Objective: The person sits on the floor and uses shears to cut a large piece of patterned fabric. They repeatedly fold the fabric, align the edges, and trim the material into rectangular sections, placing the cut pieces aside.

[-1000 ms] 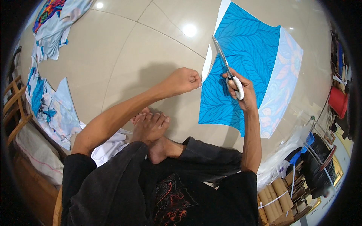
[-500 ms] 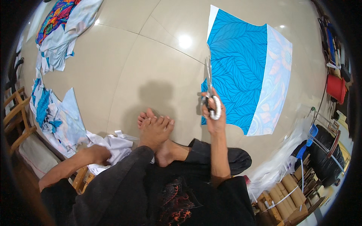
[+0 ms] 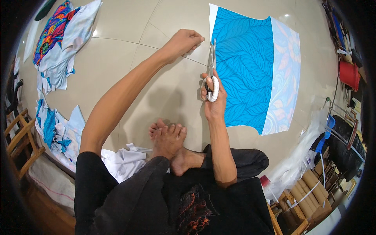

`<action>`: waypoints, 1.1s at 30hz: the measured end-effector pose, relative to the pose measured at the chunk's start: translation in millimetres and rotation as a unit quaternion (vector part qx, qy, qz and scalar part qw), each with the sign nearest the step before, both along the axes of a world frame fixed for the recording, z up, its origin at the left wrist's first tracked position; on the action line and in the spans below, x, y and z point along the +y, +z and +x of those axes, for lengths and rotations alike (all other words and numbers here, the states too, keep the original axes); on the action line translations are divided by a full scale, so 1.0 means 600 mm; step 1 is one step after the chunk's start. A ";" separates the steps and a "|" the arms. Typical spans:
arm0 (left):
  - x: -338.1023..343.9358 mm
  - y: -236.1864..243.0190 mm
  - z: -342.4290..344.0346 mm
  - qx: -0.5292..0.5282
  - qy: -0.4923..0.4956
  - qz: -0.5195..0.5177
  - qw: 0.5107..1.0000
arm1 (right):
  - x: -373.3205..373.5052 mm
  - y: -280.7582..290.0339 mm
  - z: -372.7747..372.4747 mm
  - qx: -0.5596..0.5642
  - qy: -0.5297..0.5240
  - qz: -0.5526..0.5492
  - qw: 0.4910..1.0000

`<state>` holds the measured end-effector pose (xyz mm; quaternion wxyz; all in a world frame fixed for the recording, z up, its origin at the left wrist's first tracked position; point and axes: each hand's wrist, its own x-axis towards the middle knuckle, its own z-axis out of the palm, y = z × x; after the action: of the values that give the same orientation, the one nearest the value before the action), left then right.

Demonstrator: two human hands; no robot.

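Note:
My right hand (image 3: pixel 216 105) grips a pair of scissors (image 3: pixel 212 62) with white-wrapped handles. The blades point away from me, along the left edge of a blue leaf-patterned fabric piece (image 3: pixel 244 70) lying flat on the floor. A strip of white (image 3: pixel 212 19) borders that fabric at its far left corner, and a pale floral band (image 3: pixel 282 78) runs down its right side. My left hand (image 3: pixel 182 45) reaches out just left of the scissor tips. Its fingers are curled and pinched together, the fingertips a little short of the fabric's edge, with nothing visible in them.
My bare feet (image 3: pixel 168 139) rest on the tiled floor. White cloth (image 3: pixel 123 162) lies beside my left leg. Blue and white scraps (image 3: pixel 49 125) and multicoloured fabric (image 3: pixel 55 31) are heaped at left. A wooden frame (image 3: pixel 25 145) stands near them. Clear plastic (image 3: pixel 291 164) and brown rolls (image 3: pixel 309 192) sit at right.
My left hand has moved from the white cloth by my left leg, up and right to the fabric's left edge. The scissors have shifted slightly away from me along that edge.

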<state>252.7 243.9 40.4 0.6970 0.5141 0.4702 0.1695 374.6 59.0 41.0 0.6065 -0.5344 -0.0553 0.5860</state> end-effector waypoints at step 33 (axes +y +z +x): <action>0.041 -0.075 0.066 0.048 -0.005 0.081 0.996 | 0.012 -0.010 0.015 -0.055 0.027 -0.015 0.998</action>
<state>292.0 268.2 -4.5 0.6307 0.5790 0.4848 0.1788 383.3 66.4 34.9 0.5784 -0.5732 -0.0941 0.5728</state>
